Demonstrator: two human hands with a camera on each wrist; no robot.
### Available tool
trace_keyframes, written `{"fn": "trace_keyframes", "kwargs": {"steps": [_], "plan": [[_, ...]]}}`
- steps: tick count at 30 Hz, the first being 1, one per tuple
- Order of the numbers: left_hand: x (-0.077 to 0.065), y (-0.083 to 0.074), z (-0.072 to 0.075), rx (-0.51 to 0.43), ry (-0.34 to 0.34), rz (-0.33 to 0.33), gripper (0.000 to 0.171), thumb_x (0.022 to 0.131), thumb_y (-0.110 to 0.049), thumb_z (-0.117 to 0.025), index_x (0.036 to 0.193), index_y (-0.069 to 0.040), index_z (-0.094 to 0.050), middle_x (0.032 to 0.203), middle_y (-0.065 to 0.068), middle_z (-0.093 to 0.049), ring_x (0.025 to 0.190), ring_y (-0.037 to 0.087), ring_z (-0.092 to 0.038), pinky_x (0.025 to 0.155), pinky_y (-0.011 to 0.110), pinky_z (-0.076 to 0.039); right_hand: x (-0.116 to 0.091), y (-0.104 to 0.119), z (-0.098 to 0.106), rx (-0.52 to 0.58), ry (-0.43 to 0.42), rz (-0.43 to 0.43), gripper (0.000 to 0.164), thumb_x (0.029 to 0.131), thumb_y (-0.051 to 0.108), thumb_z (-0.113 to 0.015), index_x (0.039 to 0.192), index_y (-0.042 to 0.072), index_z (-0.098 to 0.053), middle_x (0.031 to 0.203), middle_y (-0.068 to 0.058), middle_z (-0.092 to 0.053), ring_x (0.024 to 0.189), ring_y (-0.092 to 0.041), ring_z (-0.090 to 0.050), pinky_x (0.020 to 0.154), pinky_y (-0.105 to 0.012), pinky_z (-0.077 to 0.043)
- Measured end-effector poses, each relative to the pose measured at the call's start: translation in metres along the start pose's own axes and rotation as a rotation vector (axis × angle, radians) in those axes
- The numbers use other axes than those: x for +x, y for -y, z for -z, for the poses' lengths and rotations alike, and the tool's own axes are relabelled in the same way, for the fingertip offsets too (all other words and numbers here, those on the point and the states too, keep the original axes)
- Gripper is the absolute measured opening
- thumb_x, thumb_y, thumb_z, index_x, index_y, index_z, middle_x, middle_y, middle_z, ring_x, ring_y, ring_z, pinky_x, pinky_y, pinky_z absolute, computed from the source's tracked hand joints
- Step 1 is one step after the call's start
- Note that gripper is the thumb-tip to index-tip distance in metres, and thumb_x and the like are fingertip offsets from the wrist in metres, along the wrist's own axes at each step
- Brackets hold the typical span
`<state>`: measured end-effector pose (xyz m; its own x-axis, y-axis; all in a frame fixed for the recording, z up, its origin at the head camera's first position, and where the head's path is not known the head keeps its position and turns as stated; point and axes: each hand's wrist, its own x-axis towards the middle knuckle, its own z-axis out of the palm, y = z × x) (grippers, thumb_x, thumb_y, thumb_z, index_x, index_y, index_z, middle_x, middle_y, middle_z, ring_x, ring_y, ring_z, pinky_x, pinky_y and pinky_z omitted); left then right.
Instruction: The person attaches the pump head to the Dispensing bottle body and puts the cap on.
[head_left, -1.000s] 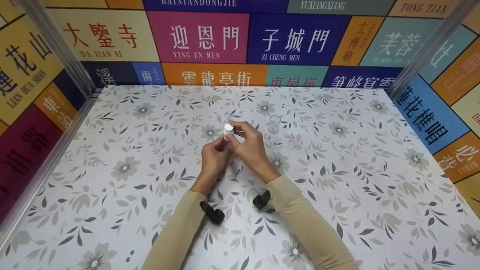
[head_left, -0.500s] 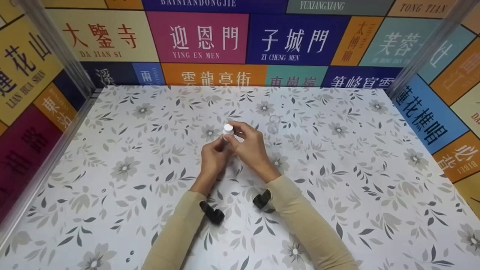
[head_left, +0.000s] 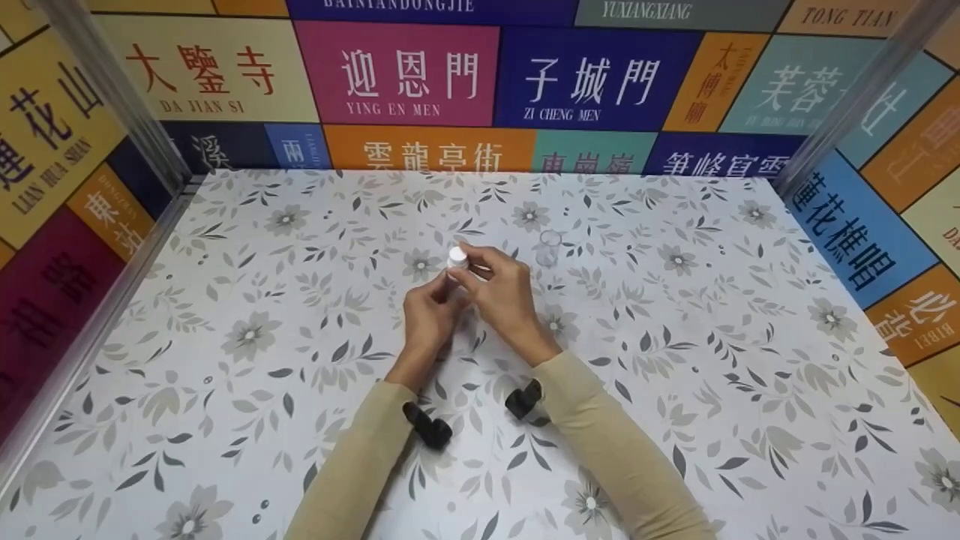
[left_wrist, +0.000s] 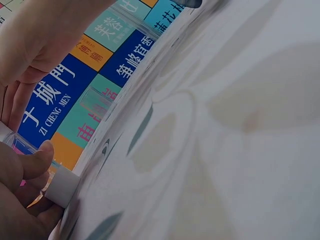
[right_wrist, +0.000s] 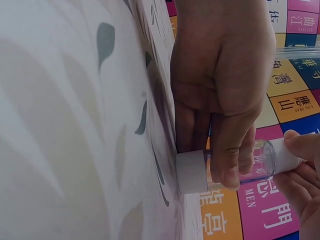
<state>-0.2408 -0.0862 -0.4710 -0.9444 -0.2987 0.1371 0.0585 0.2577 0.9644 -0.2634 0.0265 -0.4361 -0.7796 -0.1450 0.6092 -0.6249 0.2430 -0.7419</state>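
A small clear bottle [right_wrist: 252, 160] stands upright close over the table, with a white cap [head_left: 457, 256] on top and a white band [left_wrist: 62, 186] at its lower end. My left hand [head_left: 429, 319] grips the clear body, thumb and fingers round it just above the white band. From the right, my right hand [head_left: 504, 292] pinches the white cap between thumb and fingers. In the right wrist view the left hand covers part of the bottle's body. A clear, empty-looking cup [head_left: 548, 249] stands on the table behind and to the right of the hands.
The table [head_left: 247, 420] has a white cover printed with grey leaves and flowers. Panels with coloured lettering [head_left: 409, 75] wall off its back and sides, with clear posts [head_left: 855, 97] at the back corners. A black wrist camera [head_left: 427, 426] hangs at each cuff.
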Motion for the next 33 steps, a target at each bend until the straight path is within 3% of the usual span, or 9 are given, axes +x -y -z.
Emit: {"fn": "trace_keyframes", "kwargs": {"steps": [4, 10, 13, 21, 25, 33], "plan": [[0.0, 0.001, -0.001, 0.006, -0.011, -0.012, 0.044, 0.08, 0.001, -0.076, 0.122, -0.003, -0.07, 0.114, 0.016, -0.074, 0.086, 0.015, -0.063, 0.076, 0.02, -0.052, -0.001, -0.001, -0.001, -0.002, -0.024, 0.001, 0.035, 0.081, 0.005, -0.08, 0.111, -0.009, -0.07, 0.114, -0.022, -0.073, 0.099, -0.032, -0.075, 0.086, -0.03, -0.061], [0.001, 0.002, -0.002, -0.005, -0.003, 0.001, 0.046, 0.079, 0.005, -0.074, 0.123, -0.002, -0.068, 0.118, 0.019, -0.07, 0.102, 0.023, -0.069, 0.092, 0.034, -0.057, -0.004, 0.0, -0.004, -0.021, -0.036, -0.014, 0.033, 0.081, 0.005, -0.08, 0.111, -0.007, -0.071, 0.112, -0.021, -0.073, 0.099, -0.031, -0.075, 0.085, -0.033, -0.061], [0.002, 0.003, -0.001, -0.018, 0.009, 0.005, 0.047, 0.078, 0.006, -0.073, 0.124, -0.002, -0.068, 0.12, 0.02, -0.069, 0.11, 0.026, -0.069, 0.097, 0.037, -0.057, -0.003, 0.003, -0.003, -0.033, -0.019, -0.054, 0.033, 0.082, 0.005, -0.08, 0.112, -0.005, -0.07, 0.112, -0.02, -0.073, 0.101, -0.029, -0.074, 0.086, -0.033, -0.061], [0.003, 0.002, 0.002, -0.016, 0.014, -0.002, 0.046, 0.078, 0.005, -0.075, 0.123, -0.002, -0.068, 0.119, 0.019, -0.07, 0.108, 0.027, -0.07, 0.095, 0.037, -0.057, 0.004, 0.009, 0.005, -0.016, 0.055, -0.156, 0.036, 0.084, 0.013, -0.08, 0.116, -0.001, -0.069, 0.116, -0.014, -0.071, 0.109, -0.025, -0.071, 0.09, -0.032, -0.06], [0.003, 0.001, 0.002, -0.021, 0.033, 0.024, 0.05, 0.08, 0.002, -0.076, 0.128, -0.005, -0.065, 0.124, 0.018, -0.068, 0.117, 0.028, -0.068, 0.101, 0.037, -0.055, 0.006, 0.012, 0.009, -0.03, 0.082, -0.16, 0.034, 0.087, 0.019, -0.077, 0.116, 0.002, -0.07, 0.118, -0.01, -0.071, 0.112, -0.022, -0.069, 0.091, -0.035, -0.06], [0.002, 0.002, 0.0, 0.008, 0.051, -0.009, 0.05, 0.082, 0.0, -0.076, 0.13, -0.004, -0.064, 0.131, 0.016, -0.066, 0.124, 0.028, -0.064, 0.106, 0.037, -0.051, 0.01, 0.018, 0.022, -0.129, 0.14, -0.147, 0.038, 0.087, 0.023, -0.078, 0.119, 0.006, -0.07, 0.123, -0.007, -0.07, 0.118, -0.021, -0.064, 0.097, -0.039, -0.055]]}}
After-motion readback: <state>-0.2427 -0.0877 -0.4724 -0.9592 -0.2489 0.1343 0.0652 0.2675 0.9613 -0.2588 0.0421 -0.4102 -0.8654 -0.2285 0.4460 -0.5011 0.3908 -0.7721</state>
